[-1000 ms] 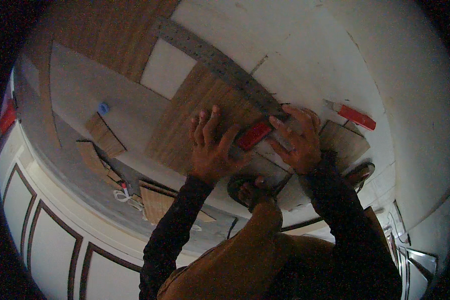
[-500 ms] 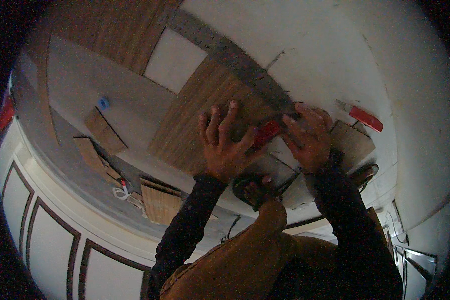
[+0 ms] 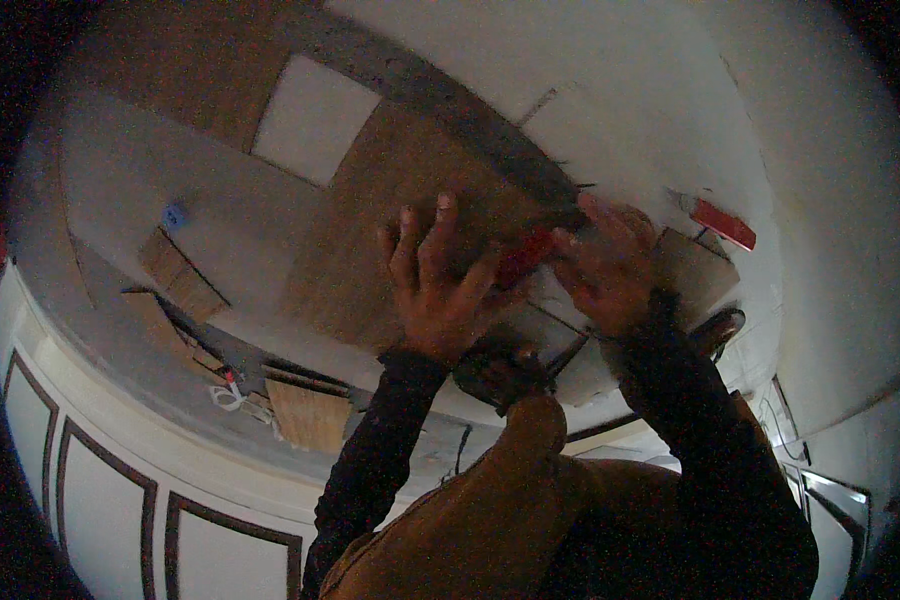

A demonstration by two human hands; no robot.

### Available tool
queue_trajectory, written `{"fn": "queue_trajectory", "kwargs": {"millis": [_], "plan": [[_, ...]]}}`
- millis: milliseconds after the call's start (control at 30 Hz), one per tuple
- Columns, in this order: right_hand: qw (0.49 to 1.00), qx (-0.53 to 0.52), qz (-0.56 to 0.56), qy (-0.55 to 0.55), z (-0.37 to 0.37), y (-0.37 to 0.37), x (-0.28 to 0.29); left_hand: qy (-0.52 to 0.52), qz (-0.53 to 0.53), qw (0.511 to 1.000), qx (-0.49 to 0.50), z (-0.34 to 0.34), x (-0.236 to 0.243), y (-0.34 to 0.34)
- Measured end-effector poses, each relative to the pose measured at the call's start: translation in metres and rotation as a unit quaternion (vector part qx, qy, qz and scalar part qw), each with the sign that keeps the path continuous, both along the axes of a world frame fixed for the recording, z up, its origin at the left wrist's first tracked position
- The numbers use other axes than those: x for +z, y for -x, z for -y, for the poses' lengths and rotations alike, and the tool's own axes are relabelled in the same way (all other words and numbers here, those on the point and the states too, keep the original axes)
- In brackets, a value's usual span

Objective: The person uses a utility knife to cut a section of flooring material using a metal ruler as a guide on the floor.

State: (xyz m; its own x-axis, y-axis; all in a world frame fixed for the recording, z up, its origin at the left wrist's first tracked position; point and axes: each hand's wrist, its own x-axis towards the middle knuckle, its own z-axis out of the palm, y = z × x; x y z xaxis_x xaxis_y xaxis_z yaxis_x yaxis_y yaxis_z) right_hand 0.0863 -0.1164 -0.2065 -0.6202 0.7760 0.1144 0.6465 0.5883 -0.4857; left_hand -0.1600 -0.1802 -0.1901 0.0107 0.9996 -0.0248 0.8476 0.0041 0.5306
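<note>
My left hand (image 3: 432, 290) lies with its fingers spread on a brown wood-grain board (image 3: 345, 240) set on the floor. Against its thumb side rests a red, block-like object (image 3: 523, 256), whose kind is too blurred to tell. At the other end of that object is my right hand (image 3: 610, 270), fingers bent together near the board's right edge. Motion blur and dim light hide what those fingers hold; a thin dark tip (image 3: 585, 186) shows beside them.
To the right lies a red-handled tool (image 3: 722, 225) next to a square tile-like piece (image 3: 695, 272). Cut board pieces (image 3: 308, 408), a small blue object (image 3: 174, 215) and a white looped item (image 3: 227, 398) are at left. Panelled white doors (image 3: 105, 500) stand at lower left.
The view has shifted slightly, so floor items sit further left, and the picture is dimmer. Both hands keep nearly the same places around the red object.
</note>
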Motion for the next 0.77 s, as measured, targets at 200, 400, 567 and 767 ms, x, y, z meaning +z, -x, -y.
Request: {"fn": "queue_trajectory", "kwargs": {"millis": [200,400,567,767], "plan": [[0.999,0.038,-0.014,0.01,-0.007,0.009,0.014,-0.113,-0.056,0.992,-0.031,0.01,-0.032,0.01],[0.998,0.047,-0.026,-0.024,-0.003,0.005,0.006,-0.04,0.014,0.999,0.019,-0.001,-0.004,-0.005],[0.998,-0.008,-0.036,0.054,-0.001,0.026,0.023,-0.07,-0.048,0.996,-0.028,0.01,-0.025,0.01],[0.998,-0.025,-0.02,0.06,0.013,0.03,0.015,0.011,-0.006,1.0,-0.006,0.003,-0.002,0.001]]}}
